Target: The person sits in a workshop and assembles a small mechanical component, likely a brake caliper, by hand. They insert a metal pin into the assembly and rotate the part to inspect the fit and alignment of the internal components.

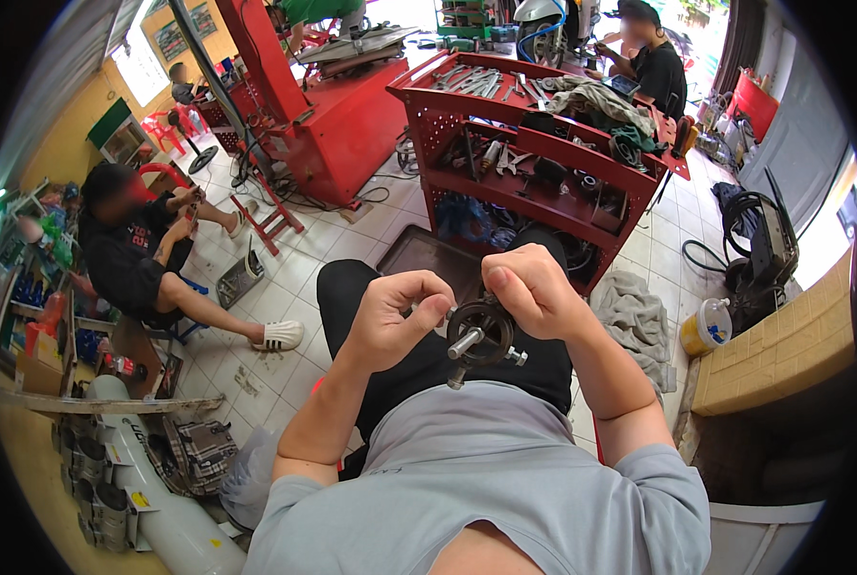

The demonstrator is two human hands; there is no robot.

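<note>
A round dark metal ring-shaped part (493, 360) is held up over my lap, with bolts sticking out of it. A thick silver bolt (466, 343) juts from its middle, and a smaller bolt (517, 357) pokes out at the lower right. My right hand (536, 290) is closed around the ring's upper right side, thumb on top. At the ring's left side, my left hand (397, 321) is closed in a pinch, thumb and forefinger at a small bolt end. Its fingertips partly hide that bolt.
Ahead stands a red tool cart (534, 196) carrying wrenches and rags, with a dark tray (428, 257) on the floor before it. A seated person (127, 230) is at the left. Grey cloth (632, 321) and a yellowish tub (706, 328) lie at the right.
</note>
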